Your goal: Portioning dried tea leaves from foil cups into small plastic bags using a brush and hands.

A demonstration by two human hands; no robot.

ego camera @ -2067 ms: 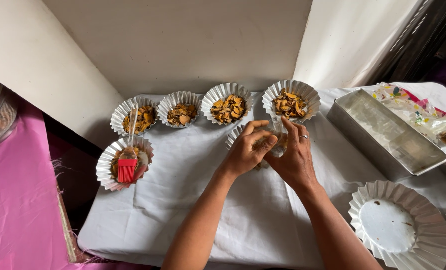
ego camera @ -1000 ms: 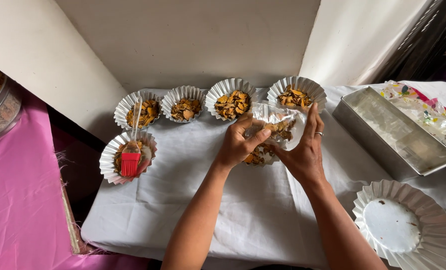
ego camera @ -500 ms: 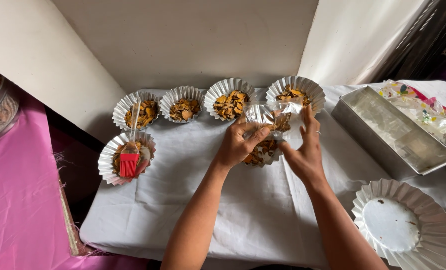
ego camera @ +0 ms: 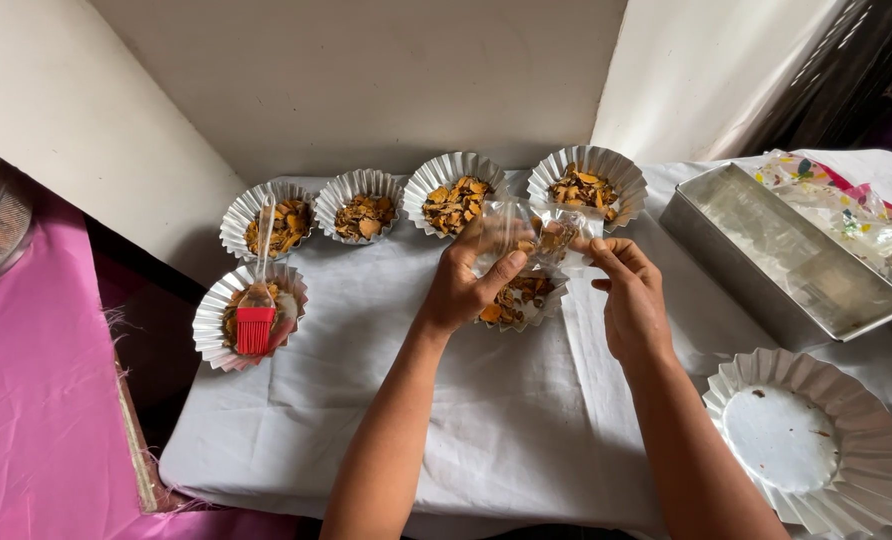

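Over the white-clothed desk (ego camera: 526,420), both hands, left (ego camera: 466,285) and right (ego camera: 631,295), pinch a crinkly clear plastic bag (ego camera: 536,235) of orange-brown chips above a fluted silver foil cup (ego camera: 521,300).

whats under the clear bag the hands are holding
Under the clear plastic bag, held by the left hand and right hand, sits a fluted foil cup of orange-brown snack pieces. The hands and bag cover most of that cup.

Red brush (ego camera: 256,325), steel tray (ego camera: 786,255), pink cloth (ego camera: 36,400).
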